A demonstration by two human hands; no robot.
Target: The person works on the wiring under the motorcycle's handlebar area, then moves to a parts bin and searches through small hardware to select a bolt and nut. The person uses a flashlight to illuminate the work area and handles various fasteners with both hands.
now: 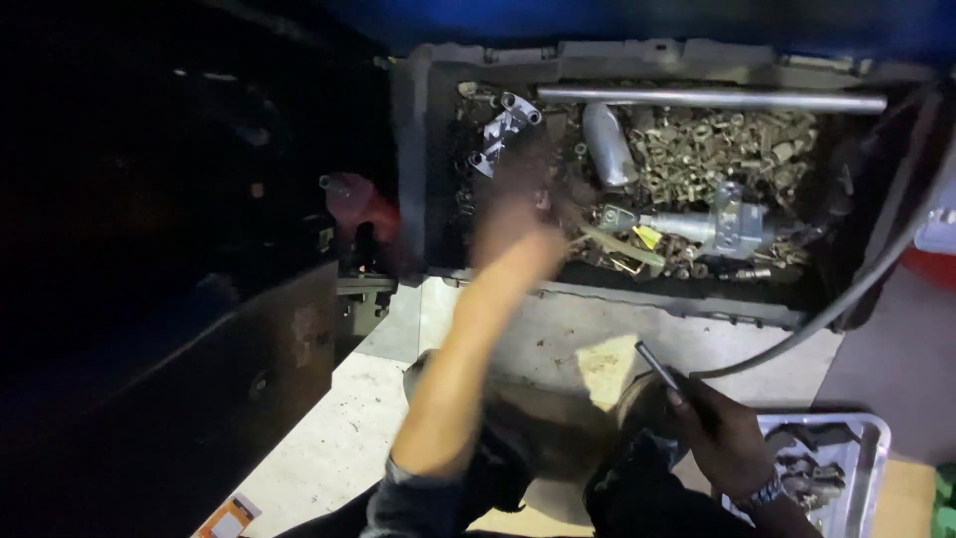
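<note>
My left hand [513,204] reaches forward into a dark metal box [413,159] full of nuts, bolts and metal parts; the hand is blurred by motion, so its fingers cannot be made out. My right hand [722,428] stays low at the lower right and grips a thin dark rod-like tool [657,364] that points up and left. Inside the box lie a long steel bar [712,98], a grey curved pipe piece [607,144] and a grey cast metal part [732,221].
A red-handled tool [360,204] stands just left of the box. A grey cable [846,294] curves down from the right. A shiny metal tray [864,438] with dark parts sits at the lower right. A dark panel [199,399] fills the left side. Pale concrete floor [329,438] lies below.
</note>
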